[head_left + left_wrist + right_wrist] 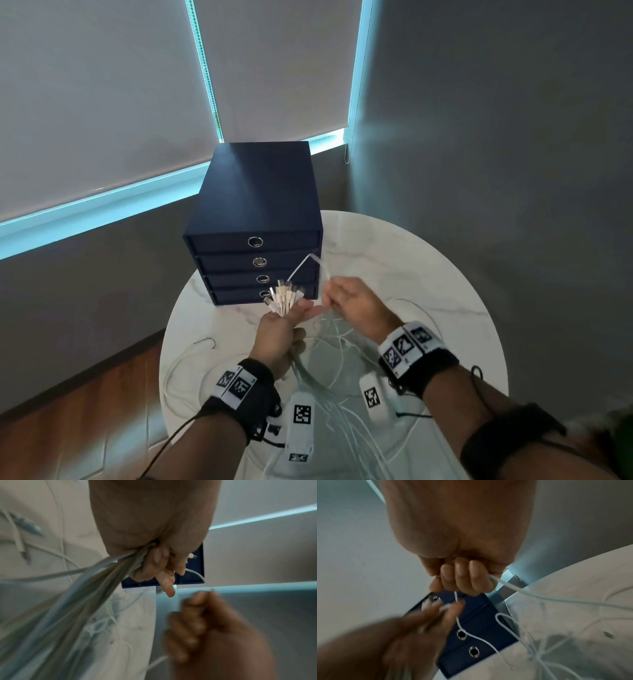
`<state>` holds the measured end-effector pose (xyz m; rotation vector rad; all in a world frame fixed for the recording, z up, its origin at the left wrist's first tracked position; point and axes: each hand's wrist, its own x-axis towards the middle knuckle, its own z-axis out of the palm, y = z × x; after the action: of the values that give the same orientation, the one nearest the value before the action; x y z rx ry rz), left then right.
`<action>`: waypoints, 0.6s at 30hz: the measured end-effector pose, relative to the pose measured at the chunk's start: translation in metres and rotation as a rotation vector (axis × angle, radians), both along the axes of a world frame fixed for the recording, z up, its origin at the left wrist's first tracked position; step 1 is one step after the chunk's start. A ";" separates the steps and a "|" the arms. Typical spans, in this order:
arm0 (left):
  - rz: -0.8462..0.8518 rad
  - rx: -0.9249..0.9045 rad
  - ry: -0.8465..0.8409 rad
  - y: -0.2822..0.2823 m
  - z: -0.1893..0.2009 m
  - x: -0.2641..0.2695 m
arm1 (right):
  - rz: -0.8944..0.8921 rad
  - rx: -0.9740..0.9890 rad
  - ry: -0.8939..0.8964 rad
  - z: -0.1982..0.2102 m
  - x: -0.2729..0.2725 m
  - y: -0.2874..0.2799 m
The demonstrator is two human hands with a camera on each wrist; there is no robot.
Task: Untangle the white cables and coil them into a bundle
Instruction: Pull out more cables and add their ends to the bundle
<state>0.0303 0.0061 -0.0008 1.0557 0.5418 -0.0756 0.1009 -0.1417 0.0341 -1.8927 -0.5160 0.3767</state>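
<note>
My left hand (pixel 287 318) grips a bunch of white cables (pixel 322 387). Their connector ends (pixel 284 296) fan out above its fingers, and the strands hang down to the table. In the left wrist view the left hand (pixel 154 561) is closed round the bundle (pixel 96 588) with one finger (pixel 167 586) stretched out. My right hand (pixel 334 296), just to the right, grips a single white cable (pixel 310 257) that kinks upward between the two hands. The right wrist view shows the right hand (pixel 464 578) with its fingers curled round that cable (pixel 530 595).
A navy box with several ring-pull drawers (pixel 255 219) stands at the back of the round white marble table (pixel 428 274), close behind the hands. Loose cable loops (pixel 181 370) lie on the table's left side. Grey walls and window blinds (pixel 102 102) are behind.
</note>
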 end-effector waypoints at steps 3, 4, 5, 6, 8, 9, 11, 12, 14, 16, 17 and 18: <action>-0.013 -0.054 -0.022 -0.004 0.012 0.005 | 0.153 -0.213 0.028 -0.022 -0.023 -0.001; -0.017 -0.052 -0.023 -0.005 0.015 0.007 | 0.160 -0.236 0.045 -0.026 -0.029 -0.001; -0.015 -0.049 -0.024 -0.007 0.017 0.008 | 0.146 -0.255 0.055 -0.030 -0.033 -0.002; -0.007 -0.043 -0.028 -0.009 0.018 0.009 | 0.123 -0.265 0.064 -0.033 -0.034 -0.003; -0.008 0.016 -0.045 -0.011 0.018 0.009 | 0.121 -0.274 0.122 -0.033 -0.031 -0.006; -0.034 0.072 -0.058 -0.012 0.017 0.008 | 0.132 -0.250 0.173 -0.031 -0.030 -0.005; -0.137 0.184 -0.102 -0.014 0.016 0.004 | 0.061 -0.071 0.345 -0.022 -0.026 -0.004; -0.193 0.235 -0.126 -0.015 0.015 0.002 | -0.006 0.064 0.449 -0.015 -0.023 -0.005; -0.262 0.315 -0.146 -0.014 0.013 0.000 | -0.090 0.352 0.621 -0.006 -0.012 -0.007; -0.294 0.373 -0.138 -0.012 0.008 -0.002 | -0.136 0.506 0.697 0.007 0.003 -0.007; -0.311 0.405 -0.128 -0.011 0.005 -0.004 | -0.186 0.536 0.712 0.012 0.011 -0.007; -0.333 0.442 -0.119 -0.011 0.002 -0.006 | -0.243 0.562 0.717 0.018 0.018 -0.006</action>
<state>0.0246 -0.0045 0.0011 1.5664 0.2737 -0.1908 0.1192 -0.1478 0.0519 -1.1487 0.0944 0.6330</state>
